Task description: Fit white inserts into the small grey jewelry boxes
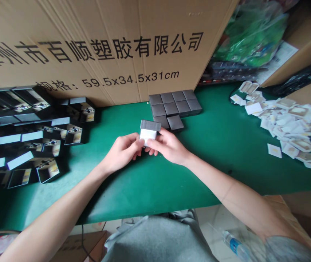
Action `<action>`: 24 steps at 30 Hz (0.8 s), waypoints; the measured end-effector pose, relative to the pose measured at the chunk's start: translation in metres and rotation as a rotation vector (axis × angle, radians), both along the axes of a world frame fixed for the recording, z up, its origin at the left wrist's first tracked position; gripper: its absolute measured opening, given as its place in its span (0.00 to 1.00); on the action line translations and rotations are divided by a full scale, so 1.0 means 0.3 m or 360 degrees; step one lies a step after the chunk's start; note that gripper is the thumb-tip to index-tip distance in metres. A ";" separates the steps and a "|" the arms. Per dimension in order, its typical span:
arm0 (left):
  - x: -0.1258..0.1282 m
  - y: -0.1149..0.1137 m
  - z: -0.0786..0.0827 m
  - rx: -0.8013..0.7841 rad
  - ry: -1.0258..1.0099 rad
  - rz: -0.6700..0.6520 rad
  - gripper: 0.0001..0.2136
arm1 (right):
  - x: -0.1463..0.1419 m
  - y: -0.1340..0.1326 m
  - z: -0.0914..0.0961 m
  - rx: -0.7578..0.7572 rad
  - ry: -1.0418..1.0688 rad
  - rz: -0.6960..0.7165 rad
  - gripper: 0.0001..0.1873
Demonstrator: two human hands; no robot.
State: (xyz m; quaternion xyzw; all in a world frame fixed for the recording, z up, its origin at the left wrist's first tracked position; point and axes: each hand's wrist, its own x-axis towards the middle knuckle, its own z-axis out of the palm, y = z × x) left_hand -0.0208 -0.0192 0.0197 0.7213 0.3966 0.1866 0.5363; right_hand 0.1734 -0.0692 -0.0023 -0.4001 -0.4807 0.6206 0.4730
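Small dark-grey box [150, 126], lid open, white insert [147, 135]

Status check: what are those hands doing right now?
Left hand, right hand both grip small grey box, white insert showing. Closed grey boxes just behind.

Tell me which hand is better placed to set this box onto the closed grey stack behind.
Probably the right. Right hand and left hand both grip the small box, but the right lies directly before the closed grey boxes; the left sits nearer the open boxes.
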 end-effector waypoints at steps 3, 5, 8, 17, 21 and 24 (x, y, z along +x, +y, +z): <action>0.003 -0.001 0.001 -0.0025 -0.0016 0.0015 0.18 | -0.001 0.000 -0.001 -0.0017 0.0001 -0.0008 0.23; 0.007 -0.002 0.003 -0.0043 -0.0026 0.0032 0.18 | -0.001 0.000 -0.002 -0.0030 -0.0003 -0.0006 0.22; 0.011 -0.002 0.006 -0.0059 -0.0040 0.0062 0.20 | 0.001 0.000 -0.001 -0.0034 0.0006 0.0012 0.21; 0.014 -0.003 0.006 -0.0066 -0.0037 0.0107 0.22 | 0.006 0.000 0.007 -0.0018 0.0032 0.0096 0.22; 0.014 -0.005 0.004 -0.0041 -0.0058 0.0094 0.22 | 0.008 0.002 0.014 -0.0010 0.0025 0.0064 0.23; 0.011 -0.003 0.003 -0.0022 -0.0057 0.0092 0.22 | 0.008 0.001 0.016 -0.0009 0.0037 0.0048 0.24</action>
